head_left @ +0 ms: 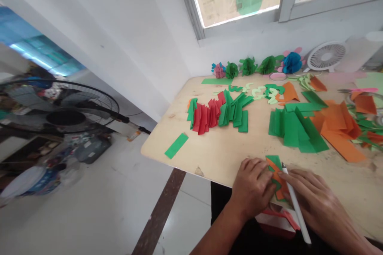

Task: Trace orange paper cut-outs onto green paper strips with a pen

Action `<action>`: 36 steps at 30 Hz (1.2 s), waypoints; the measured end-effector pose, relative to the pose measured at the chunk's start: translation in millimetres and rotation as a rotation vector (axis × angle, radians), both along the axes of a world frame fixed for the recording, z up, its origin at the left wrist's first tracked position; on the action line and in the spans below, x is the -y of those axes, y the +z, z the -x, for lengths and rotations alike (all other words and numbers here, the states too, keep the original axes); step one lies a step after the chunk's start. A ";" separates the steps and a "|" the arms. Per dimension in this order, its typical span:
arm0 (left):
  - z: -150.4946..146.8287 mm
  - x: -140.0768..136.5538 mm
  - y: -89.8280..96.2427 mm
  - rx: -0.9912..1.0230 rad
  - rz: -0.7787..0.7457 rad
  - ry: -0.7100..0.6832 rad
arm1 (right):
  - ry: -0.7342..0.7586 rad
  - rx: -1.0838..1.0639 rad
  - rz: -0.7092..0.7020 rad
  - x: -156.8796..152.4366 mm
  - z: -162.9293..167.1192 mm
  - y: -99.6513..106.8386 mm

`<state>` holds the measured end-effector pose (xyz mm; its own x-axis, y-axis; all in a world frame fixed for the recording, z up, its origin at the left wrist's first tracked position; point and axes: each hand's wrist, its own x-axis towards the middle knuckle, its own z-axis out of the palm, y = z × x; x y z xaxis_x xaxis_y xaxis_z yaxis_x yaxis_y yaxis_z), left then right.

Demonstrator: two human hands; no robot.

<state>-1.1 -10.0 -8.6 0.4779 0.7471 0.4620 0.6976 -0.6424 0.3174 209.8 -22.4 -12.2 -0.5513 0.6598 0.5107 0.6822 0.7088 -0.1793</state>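
Note:
A narrow orange paper cut-out lies over a green paper strip at the table's front edge. Curled around their left side, my left hand presses its fingertips on the papers. My right hand holds a white pen, slanted with its dark tip up near the strip's top right. Its fingers also rest along the right edge of the papers. The lower end of the strip is partly hidden by my hands. Below, a pink-and-white item is at my lap, partly covered.
Folded red papers and green papers stand on the wooden table. Larger green sheets and orange sheets lie right of them. Paper figures and a small white fan line the wall. A floor fan is left.

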 end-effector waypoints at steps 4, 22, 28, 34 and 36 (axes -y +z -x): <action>0.0 -0.8 1.0 -0.026 -0.006 -0.009 | 0.004 -0.009 -0.014 -0.5 0.5 2.3; 2.9 -5.2 5.7 -0.021 0.005 -0.061 | -0.023 0.022 0.067 4.8 8.3 15.7; 10.1 5.6 9.3 0.072 0.116 -0.045 | -0.036 0.015 0.095 5.0 9.2 17.6; 16.5 20.3 8.8 0.072 0.174 -0.081 | -0.044 0.020 0.095 5.3 8.7 17.1; 16.3 21.1 7.7 0.031 0.178 -0.073 | -0.044 0.027 0.091 5.3 8.7 17.2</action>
